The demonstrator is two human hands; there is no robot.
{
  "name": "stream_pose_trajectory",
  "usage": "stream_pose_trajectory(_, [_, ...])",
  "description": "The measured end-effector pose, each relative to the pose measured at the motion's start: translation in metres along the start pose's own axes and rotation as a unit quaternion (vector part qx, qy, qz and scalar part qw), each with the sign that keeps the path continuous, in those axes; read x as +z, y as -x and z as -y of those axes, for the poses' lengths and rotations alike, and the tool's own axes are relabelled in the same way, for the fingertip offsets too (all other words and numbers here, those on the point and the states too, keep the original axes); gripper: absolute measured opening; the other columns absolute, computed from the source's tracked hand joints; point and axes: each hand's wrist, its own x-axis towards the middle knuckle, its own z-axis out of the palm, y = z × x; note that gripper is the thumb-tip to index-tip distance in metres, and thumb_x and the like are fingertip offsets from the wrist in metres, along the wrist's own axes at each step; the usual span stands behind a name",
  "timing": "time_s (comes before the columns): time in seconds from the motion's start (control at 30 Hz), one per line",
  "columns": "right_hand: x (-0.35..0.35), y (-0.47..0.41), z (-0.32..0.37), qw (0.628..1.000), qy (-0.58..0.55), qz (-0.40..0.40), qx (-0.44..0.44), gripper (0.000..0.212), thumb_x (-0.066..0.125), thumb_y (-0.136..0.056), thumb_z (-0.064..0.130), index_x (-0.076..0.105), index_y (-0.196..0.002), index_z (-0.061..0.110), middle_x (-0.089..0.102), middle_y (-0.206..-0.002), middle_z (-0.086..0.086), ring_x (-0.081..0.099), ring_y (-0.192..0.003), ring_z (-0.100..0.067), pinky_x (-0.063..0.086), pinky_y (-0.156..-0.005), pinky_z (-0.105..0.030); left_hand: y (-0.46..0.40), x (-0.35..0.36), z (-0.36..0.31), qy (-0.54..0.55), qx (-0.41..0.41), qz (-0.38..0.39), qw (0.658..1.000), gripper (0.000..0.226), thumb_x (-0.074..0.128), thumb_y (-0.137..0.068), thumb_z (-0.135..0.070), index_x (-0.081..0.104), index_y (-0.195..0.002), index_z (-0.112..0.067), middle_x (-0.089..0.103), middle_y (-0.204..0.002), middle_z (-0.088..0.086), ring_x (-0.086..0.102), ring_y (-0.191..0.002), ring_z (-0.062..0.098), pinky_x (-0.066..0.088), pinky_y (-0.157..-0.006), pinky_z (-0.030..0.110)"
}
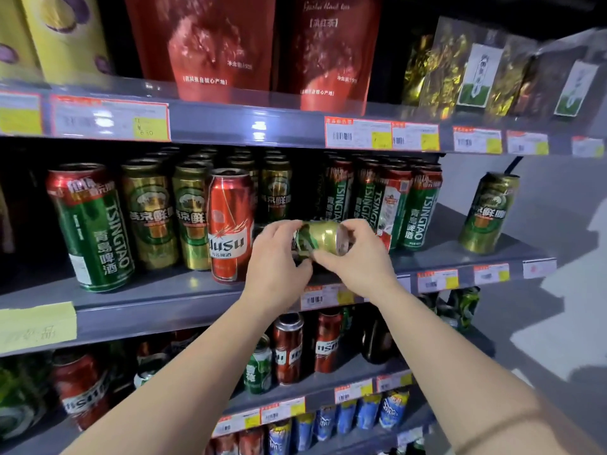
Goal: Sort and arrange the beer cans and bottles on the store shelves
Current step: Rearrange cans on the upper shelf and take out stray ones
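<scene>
Flanking gold can (320,237): red Wusu can (230,224); Tsingtao cans (387,205)

Two tall red foil pouches (203,44) with white Chinese print stand side by side on the top shelf, their lower edges behind the shelf's clear lip. To their left stand yellow packages (62,34) printed with purple shapes. To the right leans a row of clear gold-and-dark packets (473,70) bearing white-and-green labels. White price tags (111,121) with orange borders and yellow squares line the grey rail fronts. A pale yellow paper strip (36,326) is stuck on a lower rail at far left.
</scene>
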Motion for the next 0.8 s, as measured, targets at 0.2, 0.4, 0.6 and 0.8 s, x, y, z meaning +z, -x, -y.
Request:
stream_pose_trajectory(0.2, [-0.024,-0.034,0.024,0.978,-0.202,-0.052,-0.021,0.072,0.075,-0.058,0.057,0.050,-0.120,0.032,0.060,-0.104,0.019,0.060,-0.094,0.001,0.050,-0.078,-0.023,-0.020,0.016,-0.008,0.009,-0.096,0.020,0.995,0.083,0.078,-0.071,-0.031,0.037,-0.142,-0.019,0.054,-0.126,0.003,0.050,-0.118,0.023,0.044,-0.098,0.041])
stream_pose_trajectory(0.4, [-0.036,-0.064,0.027,0.986,-0.146,0.064,-0.038,0.079,0.076,-0.071,0.052,0.046,-0.137,0.021,0.058,-0.127,0.005,0.059,-0.106,-0.014,0.052,-0.087,-0.036,-0.027,0.030,-0.006,0.027,-0.239,-0.013,0.971,0.053,0.077,-0.074,-0.049,0.050,-0.107,-0.018,0.060,-0.095,-0.006,0.062,-0.092,0.023,0.047,-0.071,0.030])
stream_pose_trajectory(0.6, [-0.066,-0.035,-0.056,0.988,0.145,-0.041,-0.030,0.067,0.071,-0.069,0.058,0.048,-0.127,0.033,0.056,-0.119,0.003,0.048,-0.113,-0.025,0.039,-0.091,-0.042,-0.040,0.038,0.001,0.001,-0.315,-0.098,0.944,0.069,0.078,-0.079,-0.035,0.041,-0.126,-0.001,0.064,-0.112,0.017,0.060,-0.105,0.036,0.041,-0.075,0.030])
stream_pose_trajectory(0.8, [-0.060,-0.037,-0.095,0.987,0.149,0.045,0.042,0.076,0.066,-0.058,0.075,0.045,-0.120,0.036,0.063,-0.108,0.009,0.052,-0.107,-0.023,0.033,-0.090,-0.043,-0.034,0.049,-0.015,-0.013,-0.301,-0.196,0.933,0.099,0.082,-0.075,-0.024,0.018,-0.149,-0.008,0.050,-0.132,0.023,0.047,-0.123,0.040,0.038,-0.100,0.041])
